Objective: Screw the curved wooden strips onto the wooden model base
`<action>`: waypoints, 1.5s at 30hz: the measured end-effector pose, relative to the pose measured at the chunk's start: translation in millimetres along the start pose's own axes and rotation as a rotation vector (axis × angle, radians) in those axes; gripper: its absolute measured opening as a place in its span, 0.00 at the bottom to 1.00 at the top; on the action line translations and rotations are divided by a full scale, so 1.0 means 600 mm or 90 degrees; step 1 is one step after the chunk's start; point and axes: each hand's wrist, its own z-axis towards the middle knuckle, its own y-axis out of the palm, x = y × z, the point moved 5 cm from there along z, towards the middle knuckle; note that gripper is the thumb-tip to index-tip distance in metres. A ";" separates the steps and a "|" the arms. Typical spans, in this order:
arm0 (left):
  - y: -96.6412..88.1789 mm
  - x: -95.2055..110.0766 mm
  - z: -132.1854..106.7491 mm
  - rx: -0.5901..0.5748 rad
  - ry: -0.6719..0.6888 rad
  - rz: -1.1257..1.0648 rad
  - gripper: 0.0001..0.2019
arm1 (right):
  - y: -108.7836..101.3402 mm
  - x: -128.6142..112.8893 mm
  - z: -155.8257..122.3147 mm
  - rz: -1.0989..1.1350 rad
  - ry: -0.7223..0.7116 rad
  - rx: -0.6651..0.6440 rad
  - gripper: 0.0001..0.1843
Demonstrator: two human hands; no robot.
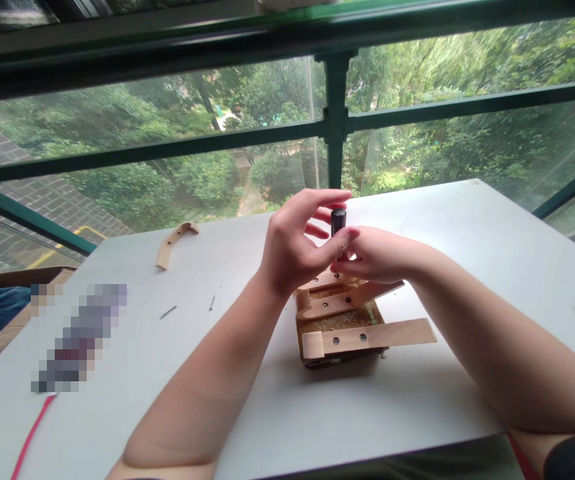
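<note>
A small wooden assembly (pixel 347 330) of slats and curved strips with screws lies on the white table (pixel 417 400) in front of me. A black screwdriver handle (pixel 338 220) stands upright over its far end. My left hand (pixel 297 243) pinches the top of the handle with thumb and fingers. My right hand (pixel 374 257) is closed around the lower part of the tool, resting on the wooden piece.
A loose curved wooden strip (pixel 173 244) lies at the far left of the table. Two small screws (pixel 168 312) (pixel 212 303) lie between it and my left arm. A blurred-out object (pixel 74 337) and a red cord (pixel 32 433) sit near the left edge. Windows stand behind the table.
</note>
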 end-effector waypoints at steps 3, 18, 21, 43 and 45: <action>-0.002 0.001 -0.001 0.018 0.004 0.002 0.21 | 0.001 0.002 0.000 -0.006 0.007 0.001 0.05; 0.001 -0.001 -0.001 0.015 -0.064 -0.065 0.17 | 0.001 -0.007 -0.004 0.041 -0.013 -0.024 0.03; 0.001 -0.003 -0.002 0.017 -0.072 -0.071 0.15 | -0.001 -0.007 -0.004 0.039 -0.014 -0.025 0.03; 0.004 -0.006 -0.004 0.026 -0.063 -0.058 0.17 | -0.003 0.000 -0.002 0.030 0.017 -0.006 0.07; 0.005 -0.003 -0.005 0.023 -0.052 -0.065 0.17 | -0.006 -0.005 -0.002 0.029 0.010 -0.001 0.09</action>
